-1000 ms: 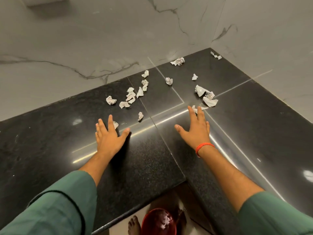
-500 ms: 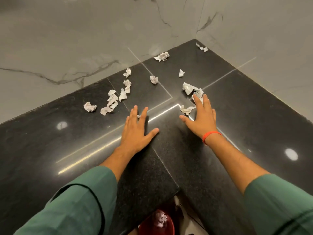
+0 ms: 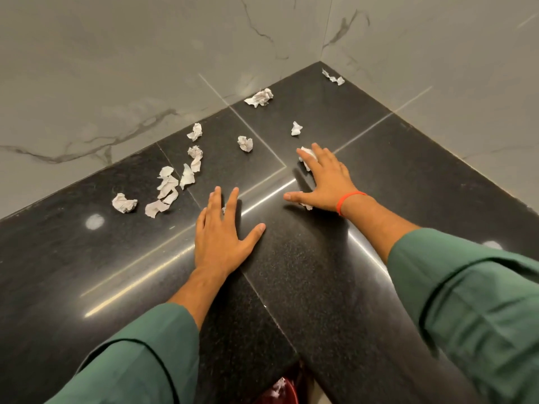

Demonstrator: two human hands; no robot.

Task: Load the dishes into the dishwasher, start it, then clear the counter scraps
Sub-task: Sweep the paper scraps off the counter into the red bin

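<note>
Several crumpled white paper scraps lie scattered on the black granite corner counter (image 3: 291, 287): a cluster of scraps (image 3: 167, 188) at the left, a scrap ball (image 3: 245, 143) in the middle, a larger scrap (image 3: 259, 97) by the back wall, and small scraps (image 3: 334, 77) deep in the corner. My left hand (image 3: 224, 234) lies flat on the counter with fingers spread, one small scrap partly hidden under its fingers. My right hand (image 3: 326, 179), with a red wristband, lies flat over a few scraps (image 3: 306, 156) that peek out at its fingertips and under its palm.
Grey marble walls (image 3: 145, 68) close the counter at the back and right. Below the counter's inner corner a red bin (image 3: 280, 393) holding crumpled paper shows at the bottom edge.
Both hands slid forward over the counter. The right hand now covers the scraps near the seam crossing, and the left hand has moved right to a small scrap.
</note>
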